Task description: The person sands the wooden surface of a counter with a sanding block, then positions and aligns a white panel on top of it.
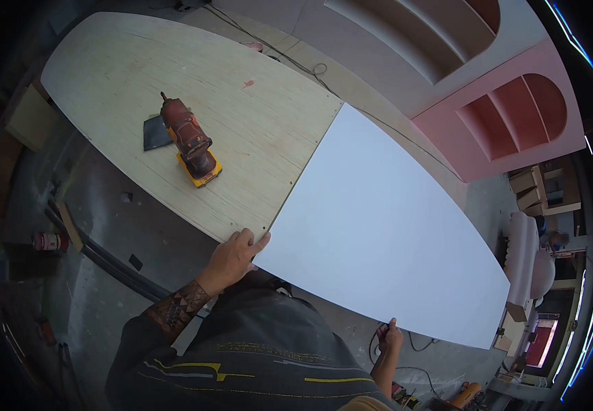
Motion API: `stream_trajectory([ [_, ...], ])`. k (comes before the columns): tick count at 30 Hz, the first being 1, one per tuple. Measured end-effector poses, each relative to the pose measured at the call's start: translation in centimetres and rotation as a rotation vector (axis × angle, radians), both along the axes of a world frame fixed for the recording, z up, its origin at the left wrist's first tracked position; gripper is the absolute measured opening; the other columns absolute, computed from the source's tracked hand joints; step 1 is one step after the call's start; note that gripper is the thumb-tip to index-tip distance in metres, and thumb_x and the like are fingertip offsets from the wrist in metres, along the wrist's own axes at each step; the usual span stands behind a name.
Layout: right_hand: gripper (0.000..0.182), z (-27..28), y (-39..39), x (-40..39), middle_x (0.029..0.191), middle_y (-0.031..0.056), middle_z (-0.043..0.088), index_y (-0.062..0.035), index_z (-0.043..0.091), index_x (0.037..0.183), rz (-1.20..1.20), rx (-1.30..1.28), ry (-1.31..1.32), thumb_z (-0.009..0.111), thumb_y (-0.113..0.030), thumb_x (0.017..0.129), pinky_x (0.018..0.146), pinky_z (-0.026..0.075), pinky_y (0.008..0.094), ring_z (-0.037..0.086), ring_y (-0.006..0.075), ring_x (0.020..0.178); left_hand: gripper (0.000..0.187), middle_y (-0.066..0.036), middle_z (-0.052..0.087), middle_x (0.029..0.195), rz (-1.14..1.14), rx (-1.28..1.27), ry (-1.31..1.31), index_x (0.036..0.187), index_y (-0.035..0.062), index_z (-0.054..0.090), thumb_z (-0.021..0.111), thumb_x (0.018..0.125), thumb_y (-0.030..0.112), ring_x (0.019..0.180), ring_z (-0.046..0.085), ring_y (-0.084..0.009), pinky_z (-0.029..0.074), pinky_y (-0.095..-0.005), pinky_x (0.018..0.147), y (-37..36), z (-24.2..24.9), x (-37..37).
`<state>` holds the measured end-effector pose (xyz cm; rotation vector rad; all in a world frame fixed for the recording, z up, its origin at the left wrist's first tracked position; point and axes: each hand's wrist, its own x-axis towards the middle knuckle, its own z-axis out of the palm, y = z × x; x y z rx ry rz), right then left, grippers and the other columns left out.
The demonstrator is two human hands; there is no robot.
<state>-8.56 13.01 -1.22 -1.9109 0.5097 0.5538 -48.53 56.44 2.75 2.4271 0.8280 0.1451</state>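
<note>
A white panel [385, 226] lies on the right part of a long work surface, its left edge against a pale plywood sheet [255, 103]. My left hand [231, 260] is at the near corner where the two meet, fingertips on top by the seam and the hand closed around the white panel's corner. Farther right, my right hand [390, 335] pinches the panel's near edge, thumb on top and fingers partly hidden below. On the plywood lies a dark red and black cordless drill [190, 140] with a yellow battery base, partly over a dark flat square piece [156, 133].
Pink shelf units with arched openings [515, 116] stand beyond the far edge. Cables [296, 65] run over the floor there. At lower left are a can [50, 241] and dark tubing [121, 274]. Screw heads dot the plywood near the seam.
</note>
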Motion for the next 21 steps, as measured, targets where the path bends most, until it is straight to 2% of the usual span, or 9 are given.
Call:
stream_trajectory([
  [5, 0.039, 0.0, -0.2, 0.3, 0.073, 0.0004, 0.049, -0.0098, 0.052, 0.091, -0.013, 0.022, 0.016, 0.068, -0.04, 0.11, 0.06, 0.055, 0.0359, 0.051, 0.0161, 0.061, 0.098, -0.008, 0.052, 0.112, -0.033, 0.019, 0.036, 0.163, 0.0172, 0.048, 0.094, 0.077, 0.019, 0.105, 0.06, -0.0251, 0.058, -0.0381, 0.085, 0.1, 0.5, 0.2],
  [11, 0.039, 0.0, 0.3, -0.3, 0.074, 0.0004, 0.05, -0.0105, 0.053, 0.092, -0.056, -0.015, 0.0, 0.068, -0.041, 0.109, 0.066, 0.058, 0.0368, 0.053, 0.0169, 0.063, 0.093, -0.008, 0.054, 0.116, -0.146, 0.082, 0.098, 0.16, 0.0071, 0.048, 0.092, 0.082, 0.032, 0.106, 0.062, -0.0255, 0.06, -0.0387, 0.085, 0.7, 1.3, 0.2],
  [13, 0.039, -0.5, 0.0, -0.3, 0.075, 0.0004, 0.051, -0.0107, 0.053, 0.092, -0.064, 0.007, -0.011, 0.068, -0.042, 0.109, 0.067, 0.059, 0.0367, 0.054, 0.017, 0.063, 0.094, -0.009, 0.055, 0.117, -0.152, 0.0, 0.038, 0.16, 0.004, 0.047, 0.09, 0.083, 0.037, 0.108, 0.063, -0.0263, 0.061, -0.0391, 0.087, 1.3, 1.4, 0.2],
  [16, 0.039, -1.1, 0.0, -0.3, 0.075, 0.0004, 0.051, -0.0114, 0.053, 0.093, -0.109, 0.049, -0.036, 0.068, -0.043, 0.109, 0.066, 0.059, 0.0359, 0.055, 0.017, 0.063, 0.095, -0.011, 0.058, 0.125, -0.165, -0.034, 0.104, 0.158, 0.0013, 0.045, 0.09, 0.082, 0.034, 0.114, 0.064, -0.0276, 0.062, -0.0397, 0.091, 1.8, 1.7, 0.9],
  [21, 0.038, -1.8, -0.7, -0.1, 0.074, 0.0011, 0.051, -0.0123, 0.052, 0.093, -0.09, 0.134, -0.043, 0.066, -0.043, 0.11, 0.066, 0.059, 0.0356, 0.055, 0.0165, 0.063, 0.094, -0.012, 0.058, 0.124, -0.176, -0.027, 0.046, 0.158, 0.0004, 0.046, 0.089, 0.082, 0.035, 0.113, 0.064, -0.0283, 0.061, -0.0395, 0.09, 2.1, 1.3, 0.8],
])
